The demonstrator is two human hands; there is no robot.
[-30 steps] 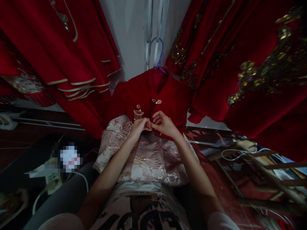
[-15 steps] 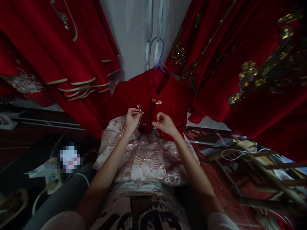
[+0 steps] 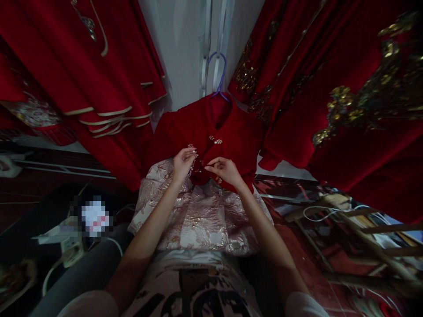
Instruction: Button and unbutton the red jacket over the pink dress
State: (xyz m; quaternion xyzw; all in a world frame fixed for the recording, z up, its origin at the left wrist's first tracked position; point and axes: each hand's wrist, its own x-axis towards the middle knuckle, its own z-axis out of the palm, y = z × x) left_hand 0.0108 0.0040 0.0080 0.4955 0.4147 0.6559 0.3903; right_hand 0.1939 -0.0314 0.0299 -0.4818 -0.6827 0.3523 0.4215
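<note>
A dark red top with an open collar (image 3: 185,125) hangs on a purple hanger (image 3: 224,72) in front of me, over a pink-and-gold brocade skirt (image 3: 201,215). Small beaded flower fastenings (image 3: 216,141) sit on its front. My left hand (image 3: 183,164) is closed at the left side of the front, pinching a beaded fastening with a dangling strand (image 3: 191,167). From the right, my right hand (image 3: 225,171) reaches to the front's middle, thumb and forefinger together. What lies between those fingertips is too small to make out. Another beaded flower (image 3: 220,180) shows just below this hand.
Red garments with pale piping (image 3: 109,79) hang close on the left. Red garments with gold sequins (image 3: 343,110) hang on the right. A wooden rack-like frame (image 3: 313,242) with a white cable stands at lower right. A power strip (image 3: 72,253) lies at lower left.
My right hand has shifted slightly left, its fingers straighter, and the beaded flower beneath it has come into view. My left fingers have turned a little over the fastening.
</note>
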